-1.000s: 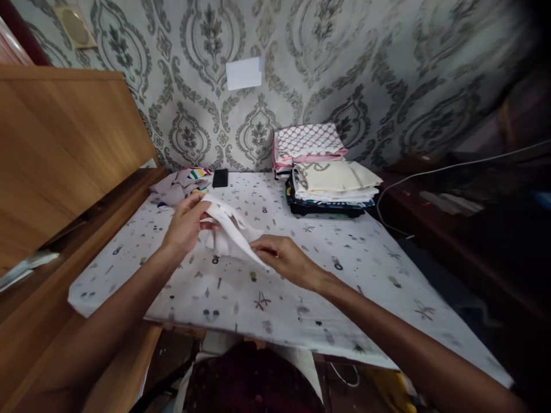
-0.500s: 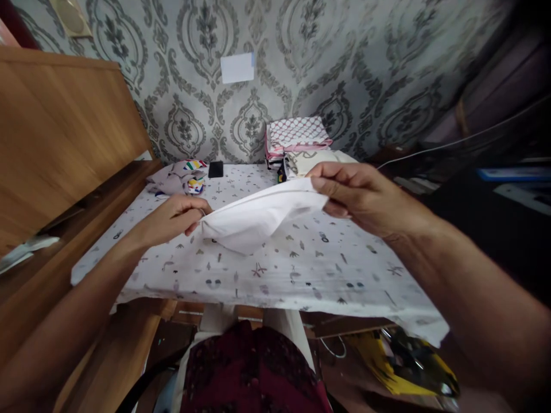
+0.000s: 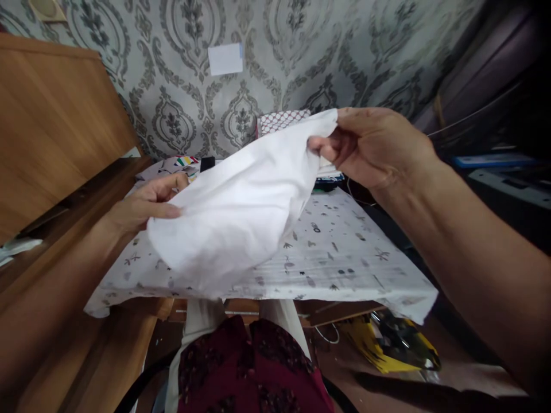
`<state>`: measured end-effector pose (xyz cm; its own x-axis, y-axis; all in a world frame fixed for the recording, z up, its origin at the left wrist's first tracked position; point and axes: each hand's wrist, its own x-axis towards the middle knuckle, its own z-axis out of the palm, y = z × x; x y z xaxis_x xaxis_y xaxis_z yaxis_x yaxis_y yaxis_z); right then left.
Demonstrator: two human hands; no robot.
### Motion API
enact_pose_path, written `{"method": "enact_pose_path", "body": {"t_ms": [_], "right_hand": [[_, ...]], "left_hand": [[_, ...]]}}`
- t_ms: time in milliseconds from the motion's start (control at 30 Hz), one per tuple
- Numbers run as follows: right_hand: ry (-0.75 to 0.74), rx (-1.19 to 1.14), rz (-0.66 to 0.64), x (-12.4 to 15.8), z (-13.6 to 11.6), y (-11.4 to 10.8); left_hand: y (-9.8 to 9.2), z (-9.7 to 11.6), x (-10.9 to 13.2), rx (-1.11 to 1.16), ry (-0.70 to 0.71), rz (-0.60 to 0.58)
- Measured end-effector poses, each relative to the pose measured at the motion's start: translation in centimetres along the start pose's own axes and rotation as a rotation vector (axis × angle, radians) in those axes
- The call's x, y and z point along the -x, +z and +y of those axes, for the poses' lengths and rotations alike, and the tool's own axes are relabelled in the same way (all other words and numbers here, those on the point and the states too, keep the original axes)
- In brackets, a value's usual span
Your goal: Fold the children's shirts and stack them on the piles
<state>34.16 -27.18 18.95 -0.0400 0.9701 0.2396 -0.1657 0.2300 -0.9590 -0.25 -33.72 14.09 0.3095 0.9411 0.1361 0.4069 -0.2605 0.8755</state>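
A plain white cloth [image 3: 241, 201] hangs stretched between my two hands above the table. My left hand [image 3: 150, 201] pinches its left edge between thumb and fingers. At the upper right corner my right hand [image 3: 361, 140] grips it, held higher than the left. The lower part of the cloth droops and is slightly blurred. Beneath it lies a white tablecloth [image 3: 340, 246] printed with small grey and brown figures. The cloth hides part of the table and of the folded things behind.
A folded stack with a red-and-white pattern [image 3: 282, 119] stands at the wall. Crumpled printed fabric [image 3: 167, 165] and a black flat object [image 3: 207, 163] lie at the back left. A wooden cabinet [image 3: 55, 126] borders the left. A yellow-and-black bag [image 3: 383, 344] is on the floor.
The cloth has been raised and turned so its broad face shows. My right hand has moved up, and my left hand has shifted left and slightly up.
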Motion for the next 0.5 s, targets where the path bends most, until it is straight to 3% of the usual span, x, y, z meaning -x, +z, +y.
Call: {"method": "enact_pose_path", "body": {"t_ms": [133,300,400,500], "right_hand": [[-0.018,0.016,0.095,-4.9,2.1,0.7],[-0.185,0.012,0.067,-10.7,2.1,2.0],[-0.379,0.031,0.028,-11.5,0.6,2.1],[-0.538,0.104,-0.036,-9.3,0.5,1.5]], "left_hand": [[-3.2,-0.8,-4.2,-0.116,-0.086,0.129],[-8.1,0.5,-9.0,-0.312,0.106,0.538],[-9.3,3.0,-8.9,-0.407,0.262,0.703],[-8.6,4.5,-6.9,-0.51,0.341,0.767]]}}
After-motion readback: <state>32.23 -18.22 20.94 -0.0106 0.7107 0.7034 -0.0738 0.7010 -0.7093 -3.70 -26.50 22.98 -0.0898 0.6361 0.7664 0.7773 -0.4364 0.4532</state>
